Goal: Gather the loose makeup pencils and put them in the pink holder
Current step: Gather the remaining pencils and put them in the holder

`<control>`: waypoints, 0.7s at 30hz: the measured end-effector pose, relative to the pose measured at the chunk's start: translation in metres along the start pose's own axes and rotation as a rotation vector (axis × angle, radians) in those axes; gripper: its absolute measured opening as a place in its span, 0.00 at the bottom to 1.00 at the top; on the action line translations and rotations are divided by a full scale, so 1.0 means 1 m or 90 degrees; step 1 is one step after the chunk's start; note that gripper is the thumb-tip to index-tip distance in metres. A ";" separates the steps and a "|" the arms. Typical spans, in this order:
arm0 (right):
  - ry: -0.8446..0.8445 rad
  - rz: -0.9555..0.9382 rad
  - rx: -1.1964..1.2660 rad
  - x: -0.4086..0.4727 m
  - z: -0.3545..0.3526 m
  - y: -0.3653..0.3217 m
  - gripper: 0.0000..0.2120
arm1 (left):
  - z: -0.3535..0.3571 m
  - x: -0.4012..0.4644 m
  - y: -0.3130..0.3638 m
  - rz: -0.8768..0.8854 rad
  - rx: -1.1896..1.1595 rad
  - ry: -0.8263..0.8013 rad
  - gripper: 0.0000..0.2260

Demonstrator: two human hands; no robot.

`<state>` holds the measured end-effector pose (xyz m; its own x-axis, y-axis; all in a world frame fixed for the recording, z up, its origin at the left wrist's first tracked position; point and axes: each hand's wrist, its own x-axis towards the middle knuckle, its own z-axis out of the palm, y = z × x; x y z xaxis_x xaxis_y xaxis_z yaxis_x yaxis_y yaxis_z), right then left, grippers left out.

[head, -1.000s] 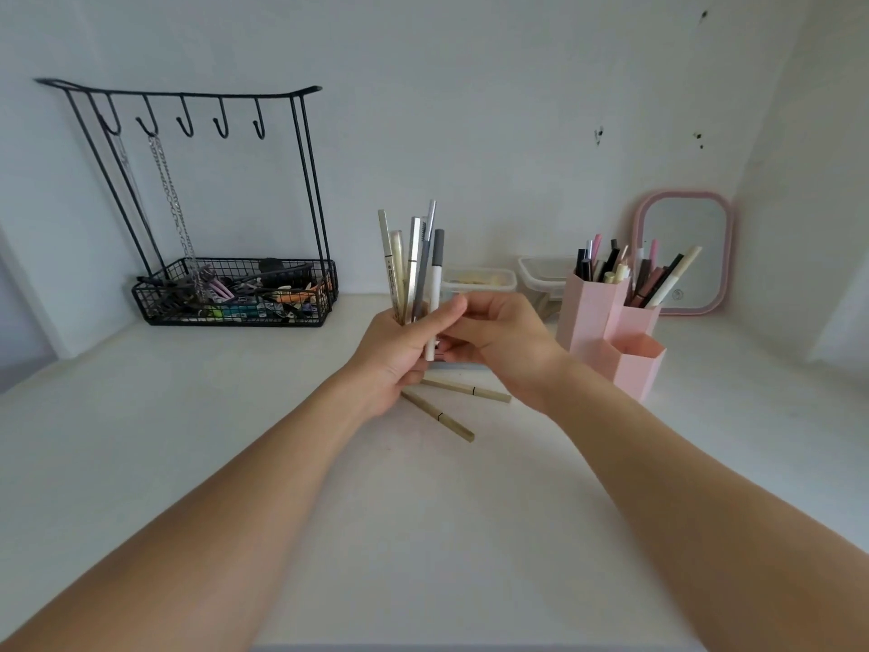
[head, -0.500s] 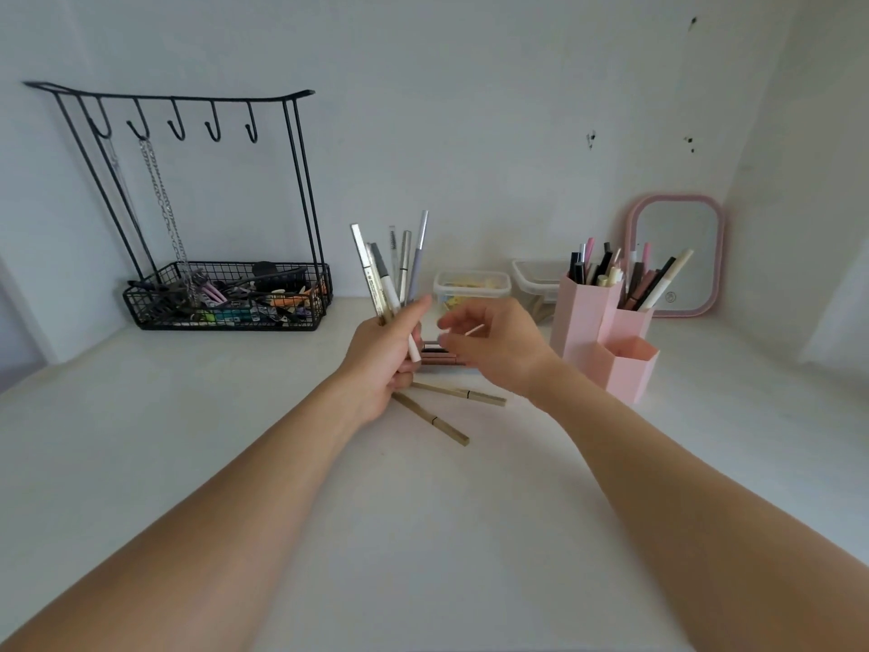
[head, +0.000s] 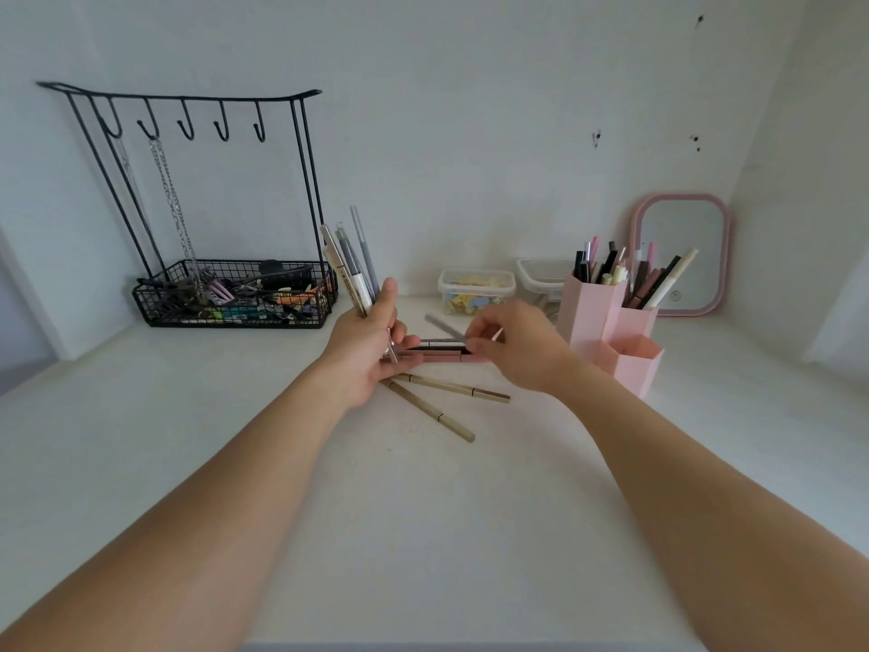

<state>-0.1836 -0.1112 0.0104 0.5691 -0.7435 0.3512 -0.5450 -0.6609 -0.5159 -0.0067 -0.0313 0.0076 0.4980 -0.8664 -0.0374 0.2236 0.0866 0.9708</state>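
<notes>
Pink holder [head: 593,307] crammed with pencils, wire basket [head: 235,317] full of clips, left hand [head: 364,348] gripping pencils [head: 350,263], right hand [head: 515,343] blurred, grip unclear

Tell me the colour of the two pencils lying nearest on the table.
Tan pencils, seen in the head view.
</notes>
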 end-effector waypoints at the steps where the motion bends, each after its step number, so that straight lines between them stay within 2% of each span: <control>1: 0.031 0.005 0.057 0.000 -0.003 -0.002 0.02 | 0.000 -0.001 0.001 -0.006 -0.009 -0.010 0.21; 6: 0.072 0.034 0.379 -0.003 -0.013 -0.018 0.03 | 0.002 -0.004 0.003 -0.004 0.008 -0.030 0.21; 12: 0.053 0.019 0.606 -0.005 -0.013 -0.026 0.02 | 0.011 -0.013 -0.004 0.051 0.102 -0.144 0.21; 17: -0.005 0.005 0.666 -0.007 -0.009 -0.030 0.04 | 0.019 -0.020 -0.012 0.080 0.173 -0.221 0.24; 21: -0.027 0.006 0.656 -0.011 -0.005 -0.031 0.03 | 0.019 -0.019 -0.012 0.085 0.207 -0.252 0.19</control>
<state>-0.1757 -0.0829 0.0267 0.6002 -0.7303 0.3261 0.2313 -0.2318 -0.9449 -0.0345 -0.0248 0.0015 0.1358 -0.9830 0.1236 -0.1232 0.1070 0.9866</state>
